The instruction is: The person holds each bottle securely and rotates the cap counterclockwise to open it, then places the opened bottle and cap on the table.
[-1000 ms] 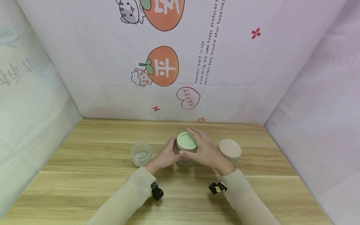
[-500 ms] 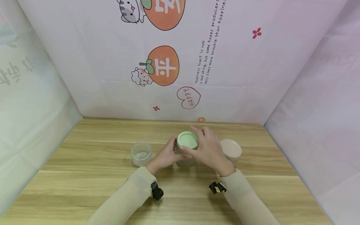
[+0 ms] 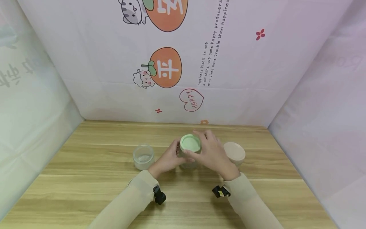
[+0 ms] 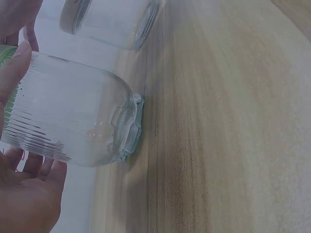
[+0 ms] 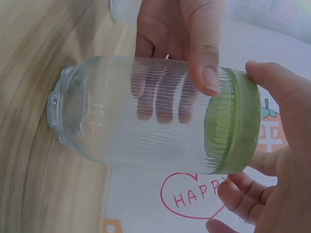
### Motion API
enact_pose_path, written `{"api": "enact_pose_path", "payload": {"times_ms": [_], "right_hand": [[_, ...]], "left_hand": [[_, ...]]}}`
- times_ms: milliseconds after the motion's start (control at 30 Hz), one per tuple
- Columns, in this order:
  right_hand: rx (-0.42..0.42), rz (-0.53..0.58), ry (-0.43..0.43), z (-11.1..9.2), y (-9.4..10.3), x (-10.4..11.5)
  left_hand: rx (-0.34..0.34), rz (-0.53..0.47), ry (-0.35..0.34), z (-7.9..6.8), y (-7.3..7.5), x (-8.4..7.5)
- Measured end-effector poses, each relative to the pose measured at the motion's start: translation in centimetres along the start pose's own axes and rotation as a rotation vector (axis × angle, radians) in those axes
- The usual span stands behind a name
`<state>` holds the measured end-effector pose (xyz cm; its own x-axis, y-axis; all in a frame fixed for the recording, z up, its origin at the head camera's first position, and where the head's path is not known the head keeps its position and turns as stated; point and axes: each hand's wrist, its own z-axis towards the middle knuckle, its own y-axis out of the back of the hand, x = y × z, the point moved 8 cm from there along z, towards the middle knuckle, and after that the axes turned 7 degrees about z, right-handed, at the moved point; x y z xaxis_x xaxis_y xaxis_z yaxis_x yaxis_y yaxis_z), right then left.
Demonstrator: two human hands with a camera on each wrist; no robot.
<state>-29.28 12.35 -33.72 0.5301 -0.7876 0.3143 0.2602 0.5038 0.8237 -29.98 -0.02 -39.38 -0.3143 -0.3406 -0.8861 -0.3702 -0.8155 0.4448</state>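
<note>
A clear ribbed glass jar (image 5: 146,116) with a green lid (image 3: 190,143) stands upright at the middle of the table. My left hand (image 3: 169,158) grips the jar's side, thumb in front and fingers curled behind the glass. With thumb and fingers spread about its rim, my right hand (image 3: 213,156) holds the green lid. The lid sits on the jar's mouth, and nothing shows inside the glass. In the left wrist view the jar's footed base is beside the tabletop; whether it touches is hard to tell.
Left of the hands stands a lidless glass jar (image 3: 143,157). A jar with a beige lid (image 3: 235,151) is right of them, partly behind my right wrist. A thin curved rim (image 3: 130,182) peeks out by the left sleeve. Printed cloth (image 3: 237,105) walls the wooden table (image 3: 94,197).
Since one second ago, my right hand has shifted slightly right and its fingers have turned around the lid's rim. My left hand and the jar have hardly moved.
</note>
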Motion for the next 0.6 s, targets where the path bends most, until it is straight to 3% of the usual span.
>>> {"api": "enact_pose_path", "payload": {"times_ms": [600], "right_hand": [[0.201, 0.369, -0.034, -0.17, -0.32, -0.87]], "left_hand": [[-0.007, -0.001, 0.025, -0.09, -0.07, -0.06]]}}
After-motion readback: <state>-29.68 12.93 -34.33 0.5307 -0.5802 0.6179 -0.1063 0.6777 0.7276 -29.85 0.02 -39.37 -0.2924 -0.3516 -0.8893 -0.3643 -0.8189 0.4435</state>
